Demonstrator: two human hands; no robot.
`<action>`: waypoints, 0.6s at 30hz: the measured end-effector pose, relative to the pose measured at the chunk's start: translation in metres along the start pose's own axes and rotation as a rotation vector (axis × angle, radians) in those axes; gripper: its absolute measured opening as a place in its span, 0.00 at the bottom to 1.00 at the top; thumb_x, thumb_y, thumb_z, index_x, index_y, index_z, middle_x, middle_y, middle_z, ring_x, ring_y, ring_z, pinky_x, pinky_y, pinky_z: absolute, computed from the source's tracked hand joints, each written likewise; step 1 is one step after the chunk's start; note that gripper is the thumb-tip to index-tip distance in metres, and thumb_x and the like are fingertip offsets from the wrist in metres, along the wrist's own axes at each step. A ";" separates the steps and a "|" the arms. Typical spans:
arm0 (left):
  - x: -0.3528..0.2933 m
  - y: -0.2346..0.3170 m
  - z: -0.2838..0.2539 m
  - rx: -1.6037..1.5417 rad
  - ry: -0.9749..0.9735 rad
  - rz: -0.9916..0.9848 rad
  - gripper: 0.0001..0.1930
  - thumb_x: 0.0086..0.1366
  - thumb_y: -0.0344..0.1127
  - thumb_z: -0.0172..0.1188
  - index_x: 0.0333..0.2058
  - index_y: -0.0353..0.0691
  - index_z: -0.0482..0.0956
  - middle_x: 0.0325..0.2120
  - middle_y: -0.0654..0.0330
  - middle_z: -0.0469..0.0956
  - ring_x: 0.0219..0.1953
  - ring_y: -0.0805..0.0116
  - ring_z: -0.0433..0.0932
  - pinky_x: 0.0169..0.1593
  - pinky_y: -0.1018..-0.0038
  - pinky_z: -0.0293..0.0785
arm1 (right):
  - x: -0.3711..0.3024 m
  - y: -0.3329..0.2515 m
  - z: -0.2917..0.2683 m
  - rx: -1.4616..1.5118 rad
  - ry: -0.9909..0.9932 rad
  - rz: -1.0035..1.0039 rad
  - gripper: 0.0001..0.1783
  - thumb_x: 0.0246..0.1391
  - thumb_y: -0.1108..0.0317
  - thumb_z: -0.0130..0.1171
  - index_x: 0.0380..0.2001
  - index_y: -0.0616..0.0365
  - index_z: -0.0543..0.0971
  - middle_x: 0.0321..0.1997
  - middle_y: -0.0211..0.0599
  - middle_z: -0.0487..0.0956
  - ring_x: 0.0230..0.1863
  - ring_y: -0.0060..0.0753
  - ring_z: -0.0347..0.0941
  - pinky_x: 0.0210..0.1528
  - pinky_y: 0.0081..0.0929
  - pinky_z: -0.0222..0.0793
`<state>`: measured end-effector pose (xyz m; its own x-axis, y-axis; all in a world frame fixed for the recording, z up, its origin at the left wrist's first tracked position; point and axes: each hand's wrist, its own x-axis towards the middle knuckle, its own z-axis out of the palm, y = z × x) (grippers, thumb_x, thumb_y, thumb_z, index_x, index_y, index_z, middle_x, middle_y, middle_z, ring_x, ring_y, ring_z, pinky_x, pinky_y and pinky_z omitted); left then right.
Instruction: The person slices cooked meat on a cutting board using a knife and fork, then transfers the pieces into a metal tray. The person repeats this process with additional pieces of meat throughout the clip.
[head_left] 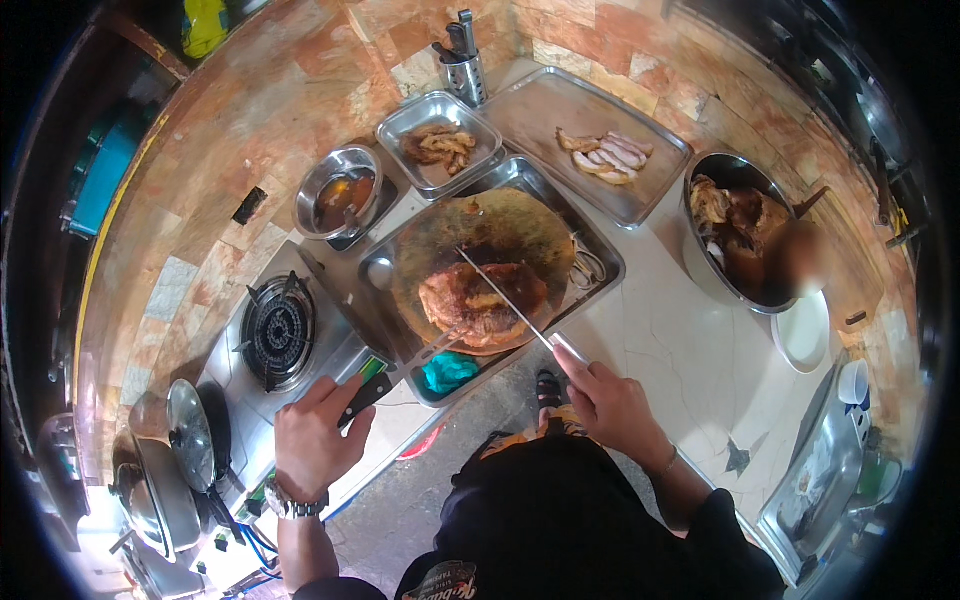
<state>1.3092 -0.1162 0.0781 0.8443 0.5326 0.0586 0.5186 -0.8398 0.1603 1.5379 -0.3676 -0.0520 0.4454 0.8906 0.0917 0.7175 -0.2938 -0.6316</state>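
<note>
A browned piece of roasted meat (470,305) lies on a round wooden chopping board (490,215), which sits inside a metal tray (606,262). My left hand (318,432) is closed round the black handle of a carving fork (432,350), whose prongs reach the meat's near left side. In my right hand (612,405) is a long knife (510,300), its thin blade slanting across the top of the meat, tip toward the far side. Whether the blade has cut in, I cannot tell. A crumpled teal cloth (450,371) rests in the tray's near corner.
Behind the board stand a square pan of cooked strips (436,148), a tray of sliced meat (608,158) and a bowl of brown sauce (345,200). At the left is a gas burner (277,332). On the right, a pot (702,248) holds large meat pieces beside a white plate (803,338).
</note>
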 end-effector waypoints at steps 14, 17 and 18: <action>0.065 0.023 0.075 -1.430 0.728 -0.013 0.16 0.70 0.42 0.57 0.25 0.39 0.69 0.26 0.58 0.76 0.24 0.70 0.71 0.30 0.75 0.66 | -0.001 -0.016 0.008 -0.165 -0.046 0.006 0.38 0.59 0.67 0.54 0.72 0.52 0.55 0.36 0.48 0.74 0.27 0.50 0.77 0.27 0.41 0.75; 0.097 0.038 0.099 -1.862 0.777 0.045 0.20 0.71 0.42 0.54 0.21 0.43 0.61 0.15 0.66 0.61 0.15 0.75 0.58 0.20 0.74 0.53 | 0.011 -0.017 -0.013 -0.190 -0.102 0.103 0.31 0.62 0.68 0.50 0.67 0.57 0.58 0.39 0.51 0.77 0.32 0.54 0.78 0.31 0.45 0.74; 0.105 0.042 0.102 -1.824 0.771 -0.016 0.20 0.70 0.41 0.56 0.20 0.44 0.61 0.13 0.69 0.59 0.13 0.77 0.56 0.18 0.75 0.48 | 0.016 -0.016 -0.022 -0.192 -0.129 0.162 0.28 0.63 0.69 0.49 0.65 0.58 0.61 0.41 0.52 0.78 0.34 0.56 0.78 0.33 0.46 0.74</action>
<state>1.4331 -0.1064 -0.0093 0.3544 0.8836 0.3060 -0.6283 -0.0174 0.7778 1.5456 -0.3560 -0.0236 0.4998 0.8597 -0.1053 0.7360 -0.4856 -0.4717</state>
